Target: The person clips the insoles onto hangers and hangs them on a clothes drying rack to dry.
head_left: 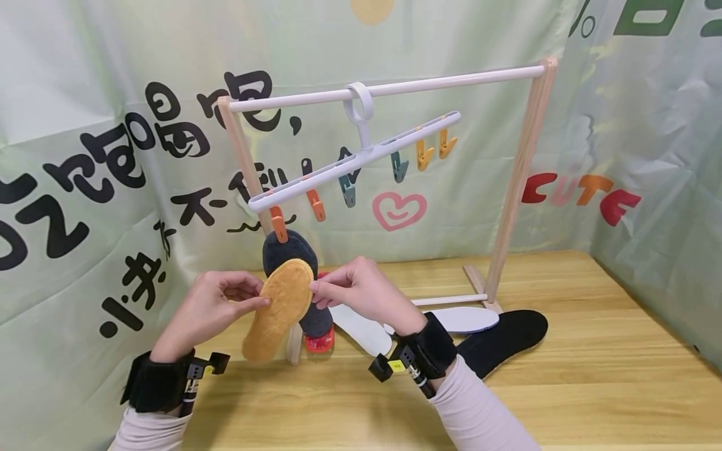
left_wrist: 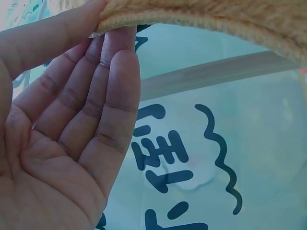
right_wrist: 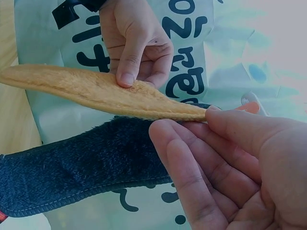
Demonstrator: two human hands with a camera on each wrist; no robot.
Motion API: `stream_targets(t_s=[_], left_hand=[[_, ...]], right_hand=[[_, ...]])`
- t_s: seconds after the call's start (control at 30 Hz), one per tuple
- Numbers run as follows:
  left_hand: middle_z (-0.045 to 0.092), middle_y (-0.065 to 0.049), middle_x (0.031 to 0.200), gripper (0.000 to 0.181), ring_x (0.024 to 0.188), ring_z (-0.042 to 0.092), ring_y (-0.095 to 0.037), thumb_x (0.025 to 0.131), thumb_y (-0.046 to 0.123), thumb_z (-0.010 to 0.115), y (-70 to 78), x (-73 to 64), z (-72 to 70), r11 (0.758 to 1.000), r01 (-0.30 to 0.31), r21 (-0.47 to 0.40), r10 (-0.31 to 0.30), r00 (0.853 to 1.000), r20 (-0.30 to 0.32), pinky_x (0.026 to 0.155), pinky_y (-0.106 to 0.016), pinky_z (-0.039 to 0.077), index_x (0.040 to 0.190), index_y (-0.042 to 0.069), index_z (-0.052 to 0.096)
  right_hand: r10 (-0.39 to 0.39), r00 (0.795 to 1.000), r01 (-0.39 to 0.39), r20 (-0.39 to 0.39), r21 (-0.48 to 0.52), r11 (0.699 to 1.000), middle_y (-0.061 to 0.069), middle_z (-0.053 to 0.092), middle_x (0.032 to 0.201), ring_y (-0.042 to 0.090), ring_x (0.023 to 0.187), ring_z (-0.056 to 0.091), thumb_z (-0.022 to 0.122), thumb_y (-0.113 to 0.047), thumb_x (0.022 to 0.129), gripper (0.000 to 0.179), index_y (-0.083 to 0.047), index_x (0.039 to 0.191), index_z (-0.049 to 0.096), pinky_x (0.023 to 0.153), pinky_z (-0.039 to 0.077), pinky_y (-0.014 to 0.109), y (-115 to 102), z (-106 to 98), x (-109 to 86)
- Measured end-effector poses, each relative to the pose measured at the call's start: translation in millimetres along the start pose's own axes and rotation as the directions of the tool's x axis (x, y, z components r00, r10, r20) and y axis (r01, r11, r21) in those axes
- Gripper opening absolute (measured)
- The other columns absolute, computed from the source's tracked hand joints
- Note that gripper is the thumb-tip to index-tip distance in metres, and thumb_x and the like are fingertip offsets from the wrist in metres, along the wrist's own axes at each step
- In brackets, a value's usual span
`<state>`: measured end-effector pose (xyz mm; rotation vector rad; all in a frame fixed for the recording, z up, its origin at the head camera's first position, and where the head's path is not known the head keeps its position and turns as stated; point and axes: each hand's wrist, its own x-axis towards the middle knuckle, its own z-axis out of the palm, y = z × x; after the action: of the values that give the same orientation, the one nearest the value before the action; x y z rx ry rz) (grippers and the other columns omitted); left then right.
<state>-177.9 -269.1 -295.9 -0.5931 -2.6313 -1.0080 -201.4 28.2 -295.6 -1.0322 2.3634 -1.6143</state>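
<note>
A fuzzy tan insole is held upright in the air between both hands. My left hand pinches its left edge between thumb and fingers. On the opposite edge, near the top, my right hand pinches it with thumb and fingertips. Behind it a dark blue fleece insole hangs from an orange clip at the hanger's low left end. In the right wrist view the tan insole is apart from the blue one along most of its length; the left wrist view shows its stitched rim.
A white hanger tilts down leftward from the rack's bar. Several other clips hang along it, including a teal clip and a yellow clip. White insoles, a black insole and a red object lie on the table.
</note>
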Motion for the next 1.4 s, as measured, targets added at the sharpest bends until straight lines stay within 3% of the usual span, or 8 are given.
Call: stream_targets(t_s=[0.97, 1.4], left_hand=[[0.081, 0.0, 0.09, 0.012, 0.078, 0.075, -0.006, 0.089, 0.017, 0.09, 7.1, 1.4, 5.8, 0.999, 0.008, -0.048, -0.01, 0.999, -0.032, 0.069, -0.023, 0.06, 0.097, 0.014, 0.081], [0.081, 0.001, 0.086, 0.01, 0.074, 0.076, -0.014, 0.09, 0.013, 0.088, 3.9, 3.5, 6.3, 0.997, 0.001, -0.075, -0.007, 0.997, -0.078, 0.067, -0.024, 0.06, 0.094, 0.014, 0.079]], right_hand=[[-0.031, 0.996, 0.027, -0.088, -0.044, 0.999, 0.005, 0.083, 0.086, 0.009, 0.081, 0.079, 0.074, -0.022, 0.104, 0.019, -0.007, 0.103, 0.086, 0.082, 0.064, 0.026, 5.7, -3.9, 2.1], [-0.047, 0.996, 0.041, -0.082, -0.065, 0.997, 0.009, 0.083, 0.088, 0.008, 0.082, 0.078, 0.074, -0.023, 0.104, 0.02, -0.007, 0.103, 0.086, 0.082, 0.063, 0.026, 9.7, -3.5, 4.2]])
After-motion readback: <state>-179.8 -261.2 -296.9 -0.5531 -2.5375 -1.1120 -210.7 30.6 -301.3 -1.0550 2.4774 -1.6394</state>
